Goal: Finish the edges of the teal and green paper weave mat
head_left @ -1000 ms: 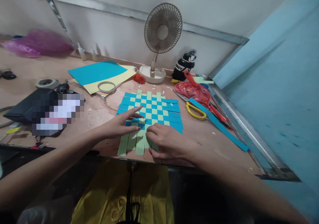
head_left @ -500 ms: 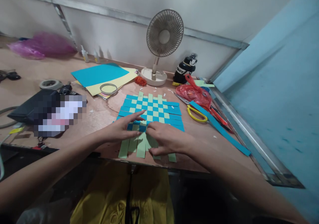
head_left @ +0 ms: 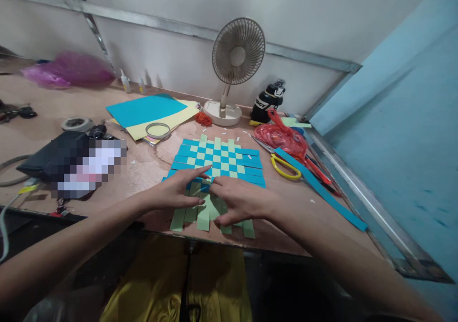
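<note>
From where I'm standing, the woven paper mat [head_left: 224,160] lies flat on the table [head_left: 282,222] right in front of the person; call it the middle of a clock, with the fan [head_left: 238,50] at 12. The left hand [head_left: 177,188] comes in at 8 o'clock, thumb and forefinger spread wide apart with nothing visible gripped between them, perhaps so it can steady the weave. The right hand [head_left: 246,198] sits at 5 o'clock, fingers curled down at the near edge and thumb set apart below; I cannot tell whether the hidden fingertips pinch a strip. The green tails [head_left: 203,217] hang loose toward 6 o'clock, presumably left long to give the hands something to work with. The scissors [head_left: 286,167] lie at 3 o'clock, probably there to be in easy reach of the right hand

Counting up: one mat, at least five green tails on the near side, three green ends poking out farthest at 12, one pair of scissors, one loose blue strip [head_left: 322,191] toward 4, one red bag [head_left: 282,138] at 2, one black bottle [head_left: 266,103] at 1, two small white bottles [head_left: 125,82] and two tape rolls [head_left: 77,124] around 10
</note>
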### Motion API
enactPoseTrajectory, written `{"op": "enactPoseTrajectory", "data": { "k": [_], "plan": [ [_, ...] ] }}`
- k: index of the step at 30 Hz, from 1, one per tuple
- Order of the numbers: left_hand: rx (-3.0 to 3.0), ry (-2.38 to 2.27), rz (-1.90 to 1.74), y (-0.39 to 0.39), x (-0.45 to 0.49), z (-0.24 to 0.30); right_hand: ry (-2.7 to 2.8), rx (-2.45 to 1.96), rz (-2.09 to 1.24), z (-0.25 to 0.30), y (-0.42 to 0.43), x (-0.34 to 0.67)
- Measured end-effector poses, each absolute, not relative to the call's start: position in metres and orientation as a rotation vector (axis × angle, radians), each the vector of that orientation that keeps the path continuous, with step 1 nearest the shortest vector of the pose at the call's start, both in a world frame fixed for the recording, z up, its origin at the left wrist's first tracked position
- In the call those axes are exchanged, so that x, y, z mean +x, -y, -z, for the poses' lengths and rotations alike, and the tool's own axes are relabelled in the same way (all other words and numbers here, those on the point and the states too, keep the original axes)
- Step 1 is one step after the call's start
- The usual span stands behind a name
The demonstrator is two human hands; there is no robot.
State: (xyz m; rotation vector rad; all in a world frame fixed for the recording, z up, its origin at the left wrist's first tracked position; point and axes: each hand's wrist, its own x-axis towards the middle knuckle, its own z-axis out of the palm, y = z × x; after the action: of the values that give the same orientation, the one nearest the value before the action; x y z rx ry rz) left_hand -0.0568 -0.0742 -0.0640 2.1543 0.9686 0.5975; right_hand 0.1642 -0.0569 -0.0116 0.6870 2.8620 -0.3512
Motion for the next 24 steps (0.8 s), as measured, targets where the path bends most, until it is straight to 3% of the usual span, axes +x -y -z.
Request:
{"op": "enactPoseTrajectory", "data": {
  "k": [6,12,19,24],
  "plan": [
    [2.226,-1.006,-0.573,0.076,-0.056,0.068,-2.957,0.656,0.336,0.022,0.050,0.167],
    [2.185,-0.984,-0.608,0.073,-0.052,0.068,-3.189,0.907,0.781,0.035,0.034,0.178],
    [2.046,-1.049,-0.652,0.070,-0.052,0.066,-3.072,1.342,1.124,0.047,0.023,0.181],
    [2.318,-1.163,-0.778,0.071,-0.052,0.072,-3.006,1.477,1.268,0.062,0.020,0.181]
  ]
}}
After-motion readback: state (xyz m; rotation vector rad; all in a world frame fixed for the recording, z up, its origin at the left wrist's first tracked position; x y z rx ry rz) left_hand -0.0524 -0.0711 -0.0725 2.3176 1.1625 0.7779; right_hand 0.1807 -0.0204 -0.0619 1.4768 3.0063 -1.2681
